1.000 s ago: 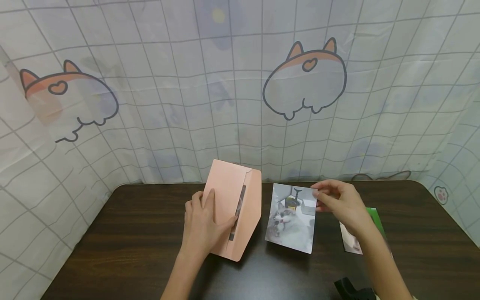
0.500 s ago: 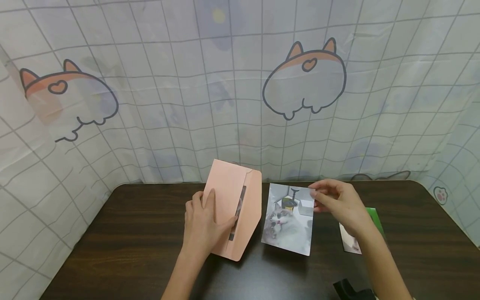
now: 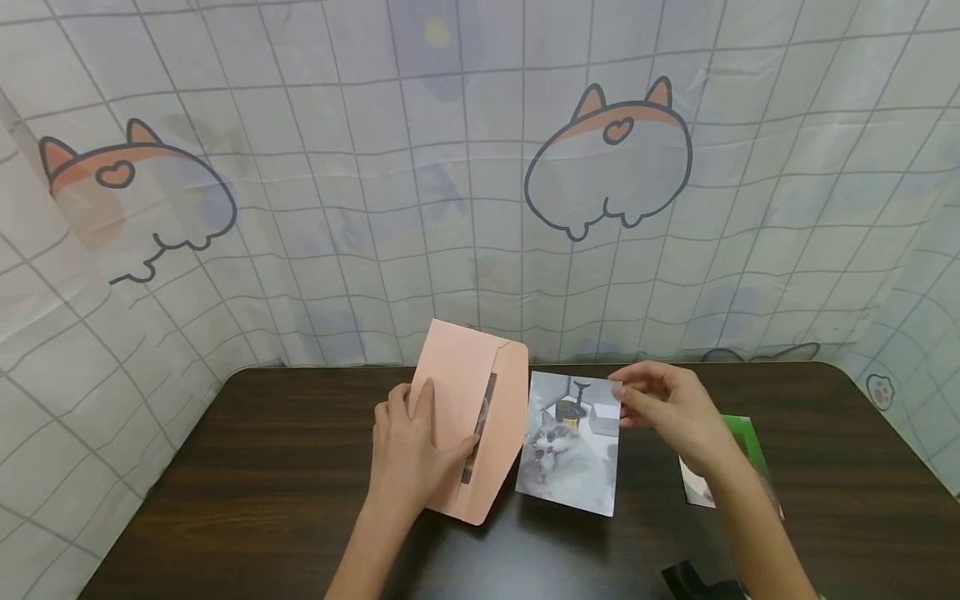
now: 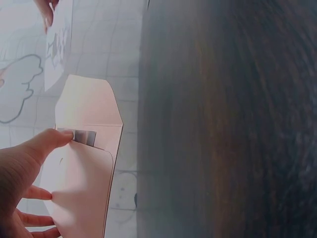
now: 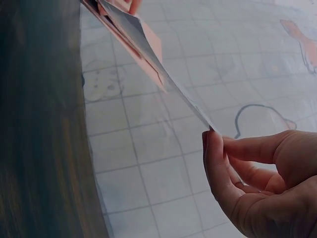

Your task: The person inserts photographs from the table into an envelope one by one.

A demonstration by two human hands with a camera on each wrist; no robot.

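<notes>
In the head view my left hand [image 3: 408, 458] grips a pink envelope [image 3: 453, 375], held tilted with its flap unfolded to the right. The left wrist view has my thumb at the mouth of the pocket, where a strip of a dark picture [image 4: 85, 138] shows inside. Just right of the flap is a photo card [image 3: 566, 471] of a grey-and-white cat. My right hand [image 3: 675, 408] pinches that card by its upper right edge between thumb and fingers. Seen nearly edge-on in the right wrist view, the card [image 5: 181, 94] reaches toward the envelope [image 5: 148, 64].
Another picture card with a green part [image 3: 750, 442] lies on the dark wooden table [image 3: 225, 475], partly behind my right forearm. A black object [image 3: 697, 579] shows at the lower edge. A grid-patterned curtain [image 3: 337, 208] hangs behind the table.
My right hand has carried the cat photo card left, closer to the envelope flap. The envelope in my left hand has shifted slightly right.
</notes>
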